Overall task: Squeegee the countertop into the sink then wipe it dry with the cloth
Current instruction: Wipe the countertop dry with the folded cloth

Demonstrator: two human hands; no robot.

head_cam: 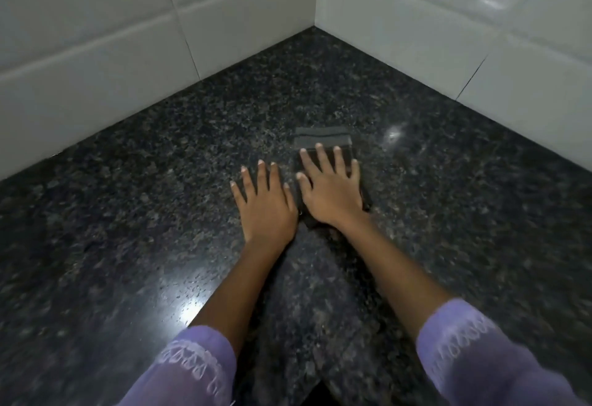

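Observation:
A dark grey folded cloth (322, 137) lies flat on the black speckled granite countertop (128, 213), near the middle. My right hand (331, 192) presses flat on top of the cloth, fingers spread, covering most of it. Only the cloth's far edge and a bit of its right side show. My left hand (264, 204) lies flat on the bare stone just left of the cloth, fingers apart and holding nothing. No squeegee and no sink are in view.
White tiled walls (96, 37) meet in a corner (315, 22) at the back of the counter. The stone reflects a bright light patch (189, 306) near my left forearm. Both forearms wear light purple sleeves (474, 351).

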